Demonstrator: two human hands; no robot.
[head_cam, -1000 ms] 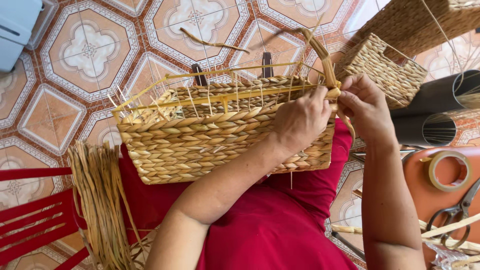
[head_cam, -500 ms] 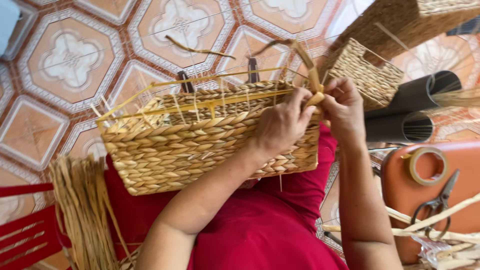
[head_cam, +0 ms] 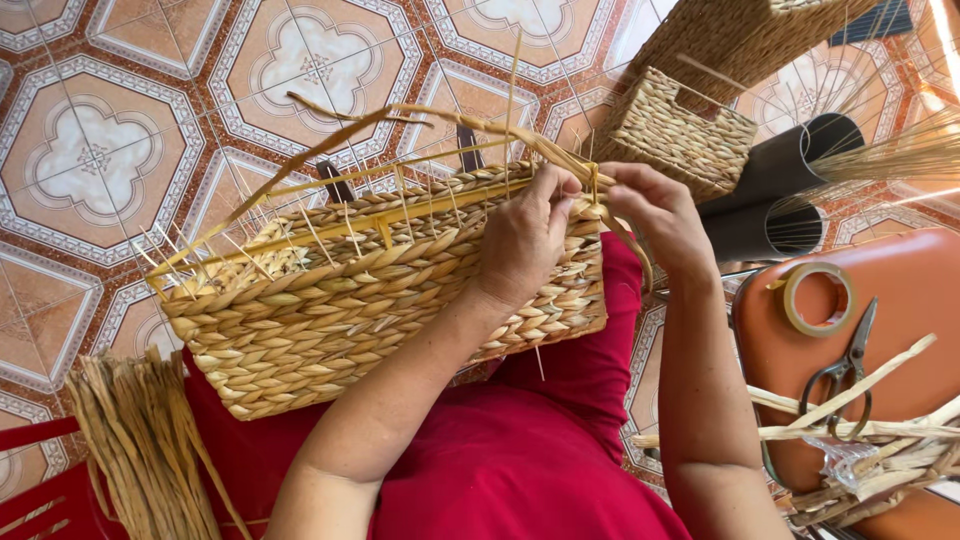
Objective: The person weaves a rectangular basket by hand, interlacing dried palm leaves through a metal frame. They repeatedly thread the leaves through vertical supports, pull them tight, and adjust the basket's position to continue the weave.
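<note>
A half-woven straw basket (head_cam: 330,310) rests on my lap, over red cloth (head_cam: 520,460), with thin stakes sticking up along its rim. My left hand (head_cam: 525,240) presses on the basket's right upper corner and pinches a long dried fibre strand (head_cam: 400,125) that arcs off to the left above the rim. My right hand (head_cam: 655,215) is just right of that corner, fingers curled around the same strand's end where it bends down.
A bundle of dried fibre (head_cam: 140,440) lies at lower left. Finished woven baskets (head_cam: 680,130) and dark tubes (head_cam: 780,185) stand at upper right. An orange stool (head_cam: 900,290) holds a tape roll (head_cam: 818,298), scissors (head_cam: 850,365) and loose strands. Patterned tile floor (head_cam: 100,150).
The view has shifted, so the basket sits lower and further left. Both hands stayed at the right corner, and the long strand now arcs higher to the left.
</note>
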